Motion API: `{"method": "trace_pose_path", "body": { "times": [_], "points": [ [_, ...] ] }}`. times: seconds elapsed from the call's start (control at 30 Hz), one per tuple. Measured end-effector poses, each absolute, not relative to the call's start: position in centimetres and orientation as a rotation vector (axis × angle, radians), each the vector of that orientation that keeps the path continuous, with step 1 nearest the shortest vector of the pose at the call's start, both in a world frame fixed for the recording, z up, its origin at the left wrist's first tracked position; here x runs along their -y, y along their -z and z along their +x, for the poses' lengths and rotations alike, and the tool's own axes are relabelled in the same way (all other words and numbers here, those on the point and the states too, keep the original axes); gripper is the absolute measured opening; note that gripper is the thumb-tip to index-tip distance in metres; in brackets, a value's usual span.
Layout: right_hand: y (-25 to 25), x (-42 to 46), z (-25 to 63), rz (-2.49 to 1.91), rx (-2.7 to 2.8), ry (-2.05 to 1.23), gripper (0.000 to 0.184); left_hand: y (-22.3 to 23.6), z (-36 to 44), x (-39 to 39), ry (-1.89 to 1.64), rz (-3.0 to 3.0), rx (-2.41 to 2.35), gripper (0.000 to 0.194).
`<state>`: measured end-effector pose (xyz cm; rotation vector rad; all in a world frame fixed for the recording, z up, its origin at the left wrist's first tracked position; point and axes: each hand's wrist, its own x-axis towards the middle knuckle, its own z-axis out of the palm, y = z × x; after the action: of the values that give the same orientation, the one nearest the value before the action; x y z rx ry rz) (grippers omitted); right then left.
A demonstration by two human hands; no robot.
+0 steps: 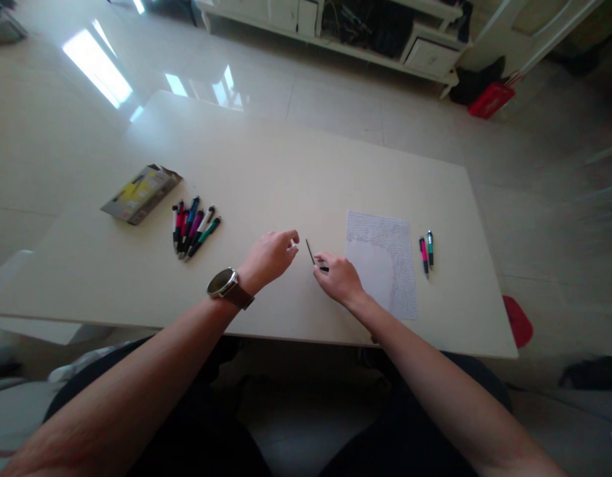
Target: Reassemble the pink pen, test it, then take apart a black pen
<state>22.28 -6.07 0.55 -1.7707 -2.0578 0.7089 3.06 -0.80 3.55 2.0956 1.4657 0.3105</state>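
Note:
Over the middle of the table, my left hand (271,257), with a watch (223,283) on its wrist, has its fingers closed around a small white piece, perhaps a pen part, mostly hidden. Just to the right, my right hand (340,275) pinches a thin dark stick that looks like a pen refill (310,251). A short black piece (324,269) also shows between its fingers. The two hands are a small gap apart. Beside my right hand lies a sheet of paper (370,265) covered partly with writing.
Several coloured pens (193,228) lie in a pile on the left, near a grey and yellow box (141,193). A pink pen (424,256) and a green pen (430,249) lie right of the paper. The white table (266,165) has its near edge at my lap.

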Motion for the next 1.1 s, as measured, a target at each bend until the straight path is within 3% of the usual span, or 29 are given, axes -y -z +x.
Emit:
{"method": "trace_pose_path", "body": {
  "times": [0.33, 0.57, 0.73, 0.9, 1.1],
  "points": [
    [1.0, 2.9, 25.1, -1.78, 1.994, -0.612, 0.032, -1.1, 1.8, 0.9, -0.033, 2.09, -1.417, 0.012],
    [-0.2, 2.9, 24.8, -1.674, 2.118, -0.462, 0.035, -1.3, 1.9, 1.2, -0.068, 2.141, -1.388, 0.019],
    [-1.0, 2.8, 24.2, -1.677, 2.134, -0.301, 0.027, -2.3, 2.0, 1.2, -0.117, 2.145, -1.373, 0.017],
    [-1.2, 2.5, 24.3, -1.651, 2.023, -0.378, 0.013, -2.9, 2.3, 1.1, -0.159, 2.171, -1.342, 0.014],
    [-0.7, 2.4, 24.5, -1.634, 2.004, -0.452, 0.01, -2.8, 2.4, 0.9, -0.164, 2.161, -1.351, 0.013]
  ]
}}
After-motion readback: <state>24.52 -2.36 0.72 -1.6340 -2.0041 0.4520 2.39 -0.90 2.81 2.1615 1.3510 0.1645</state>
